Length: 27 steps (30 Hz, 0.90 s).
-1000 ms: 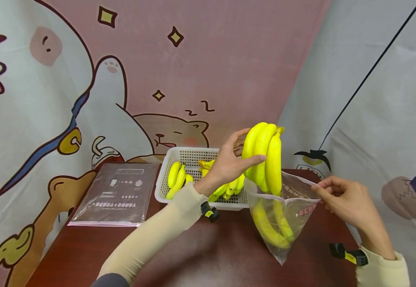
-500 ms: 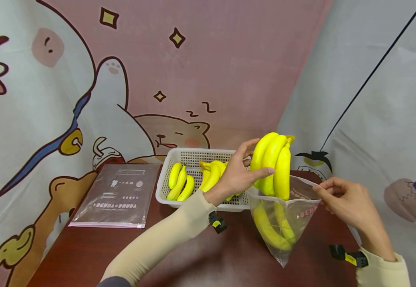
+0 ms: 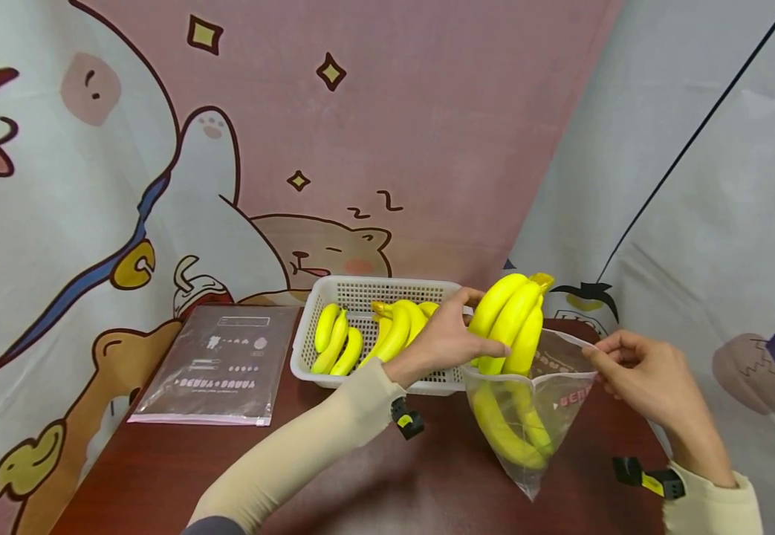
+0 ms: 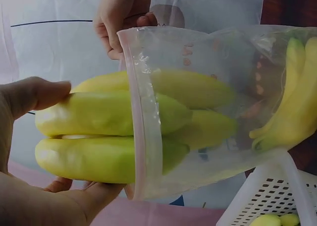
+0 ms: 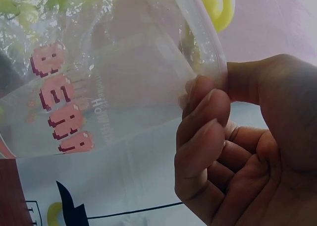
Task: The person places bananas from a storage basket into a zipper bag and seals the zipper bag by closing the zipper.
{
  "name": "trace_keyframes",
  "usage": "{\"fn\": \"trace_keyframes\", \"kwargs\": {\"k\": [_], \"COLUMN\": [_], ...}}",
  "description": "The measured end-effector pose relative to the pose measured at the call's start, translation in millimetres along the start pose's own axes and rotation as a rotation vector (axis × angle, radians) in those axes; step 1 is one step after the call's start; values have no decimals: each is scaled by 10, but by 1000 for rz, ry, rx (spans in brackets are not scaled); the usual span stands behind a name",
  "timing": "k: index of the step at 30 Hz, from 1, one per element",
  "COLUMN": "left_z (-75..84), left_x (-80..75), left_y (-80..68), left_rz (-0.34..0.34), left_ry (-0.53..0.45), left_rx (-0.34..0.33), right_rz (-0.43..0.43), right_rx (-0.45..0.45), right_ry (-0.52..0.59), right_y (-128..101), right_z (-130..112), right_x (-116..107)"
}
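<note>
My left hand (image 3: 450,332) grips a bunch of yellow bananas (image 3: 509,316), its thumb on the near side and its fingers behind. The bunch's stem points up, and its lower ends are inside the mouth of a clear zip bag (image 3: 564,401). In the left wrist view the banana tips (image 4: 173,119) show through the plastic past the bag's rim. Other bananas (image 3: 504,431) lie at the bottom of the bag. My right hand (image 3: 648,371) pinches the bag's right top edge between thumb and fingers; the right wrist view shows this pinch on the bag rim (image 5: 210,42).
A white perforated basket (image 3: 299,349) stands behind my left forearm with more bananas (image 3: 334,345) in it. To its left a flat clear zip bag (image 3: 220,364) lies on the dark red table (image 3: 334,475). A printed cloth (image 3: 427,134) hangs behind the table.
My left hand has moved right and down, lowering the banana bunch further into the bag's mouth and tilting its stem to the right. My right hand keeps its pinch, nearly still.
</note>
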<state>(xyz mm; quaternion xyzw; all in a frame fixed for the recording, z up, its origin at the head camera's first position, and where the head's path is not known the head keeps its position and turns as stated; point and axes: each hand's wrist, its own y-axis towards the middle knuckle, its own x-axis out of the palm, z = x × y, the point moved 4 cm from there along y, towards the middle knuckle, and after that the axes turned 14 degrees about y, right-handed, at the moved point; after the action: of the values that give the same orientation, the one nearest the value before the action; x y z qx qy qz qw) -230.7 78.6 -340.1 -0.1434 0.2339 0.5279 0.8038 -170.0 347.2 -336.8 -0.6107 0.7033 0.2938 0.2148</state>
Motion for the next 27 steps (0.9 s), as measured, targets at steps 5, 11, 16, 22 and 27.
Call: {"fn": "trace_keyframes", "kwargs": {"k": [5,11,16,22,27], "left_z": [-69,-110,-93,-3,62], "left_x": [31,51,61,25,-45], "left_y": [17,27,19,-28,-76], "left_rz": [-39,-49,-43,-28,-16], "left_ry": [-6,-16,0,24,102], "left_rx": [-47,-54,11,101,139], "right_rz": [-7,-25,-15,-6,51], "right_rx": [-2,-16,-62,-153,-207], "right_ry": [15,-22,-114,-194,-189], "right_y": [-4,-7,4,98,172], "right_z": [-5,-25,-120,-339,-455], "right_x": [-1,5,-7,46,88]}}
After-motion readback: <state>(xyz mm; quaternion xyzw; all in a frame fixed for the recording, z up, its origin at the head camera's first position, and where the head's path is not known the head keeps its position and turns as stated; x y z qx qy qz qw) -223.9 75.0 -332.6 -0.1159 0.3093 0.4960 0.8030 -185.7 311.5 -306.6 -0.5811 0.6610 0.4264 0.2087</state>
